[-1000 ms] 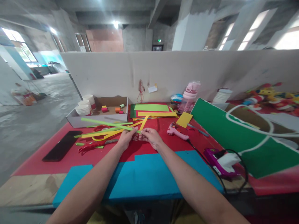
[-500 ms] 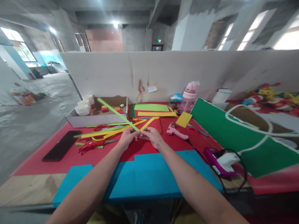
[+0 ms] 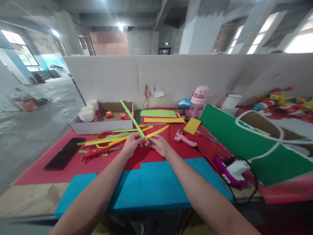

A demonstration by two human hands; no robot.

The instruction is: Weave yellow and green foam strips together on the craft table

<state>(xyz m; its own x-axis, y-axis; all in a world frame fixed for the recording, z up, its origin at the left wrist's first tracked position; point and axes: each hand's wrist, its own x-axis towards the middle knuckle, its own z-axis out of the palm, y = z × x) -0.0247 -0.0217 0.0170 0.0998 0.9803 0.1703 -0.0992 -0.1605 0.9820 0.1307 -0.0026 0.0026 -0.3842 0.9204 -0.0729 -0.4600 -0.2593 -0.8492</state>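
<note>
A light green paper strip (image 3: 135, 122) slants up and to the left from the fingertips of my left hand (image 3: 132, 144), which is closed on its lower end. My right hand (image 3: 158, 144) pinches a yellow paper strip (image 3: 158, 131), whose free end points up and to the right. The two strips meet in a V where my fingertips come together; whether they are joined there is hidden. Left of my hands, red-handled scissors (image 3: 94, 153) lie near loose yellow paper strips (image 3: 107, 141). A pink hot glue gun (image 3: 185, 139) rests to the right of my right hand.
A black phone (image 3: 64, 154) lies at left, below a white box (image 3: 97, 126) with paper cups and small rolls. Blue sheets (image 3: 161, 186) cover the front edge. At right are a purple power strip (image 3: 227, 171), cables and a green board (image 3: 246, 143). A pink bottle (image 3: 197, 101) stands behind.
The green strip has turned more upright, its upper end moving right. The yellow strip has tilted lower to the right and bowed a little. My hands stay almost in place.
</note>
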